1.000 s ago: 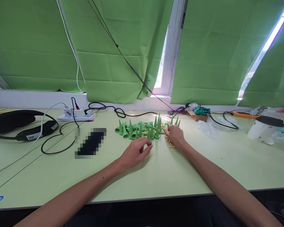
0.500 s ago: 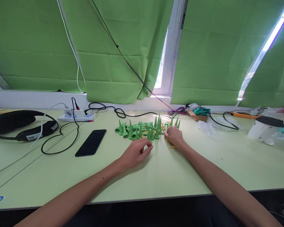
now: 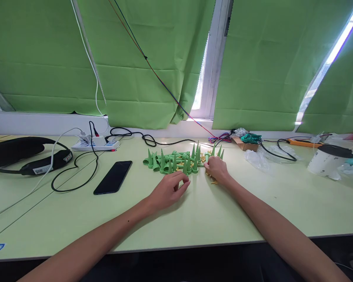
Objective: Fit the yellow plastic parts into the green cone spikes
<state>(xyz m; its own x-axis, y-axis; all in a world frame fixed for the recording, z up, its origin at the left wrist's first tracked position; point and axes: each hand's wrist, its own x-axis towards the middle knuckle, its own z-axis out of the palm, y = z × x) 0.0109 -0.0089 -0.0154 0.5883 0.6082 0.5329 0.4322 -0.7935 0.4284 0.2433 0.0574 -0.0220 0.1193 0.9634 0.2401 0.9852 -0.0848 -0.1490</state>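
Observation:
Several green plastic cones (image 3: 162,160) with pointed tips stand or lie in a cluster at the middle of the table. Small yellow pieces (image 3: 213,181) are scattered among them and to their right. My left hand (image 3: 168,190) rests on the table in front of the cluster, fingers loosely curled, with no object visible in it. At the right end of the cluster, my right hand (image 3: 216,167) is closed, knuckles up, over the yellow pieces and close to some upright cones. Its fingertips are hidden, so what it grips does not show.
A black phone (image 3: 113,178), headphones (image 3: 45,158) and a power strip (image 3: 95,144) with cables lie to the left. On the right are a small cardboard box (image 3: 244,145), crumpled plastic bags (image 3: 257,159) and a white cup (image 3: 328,162) with a black lid. Green curtains hang behind.

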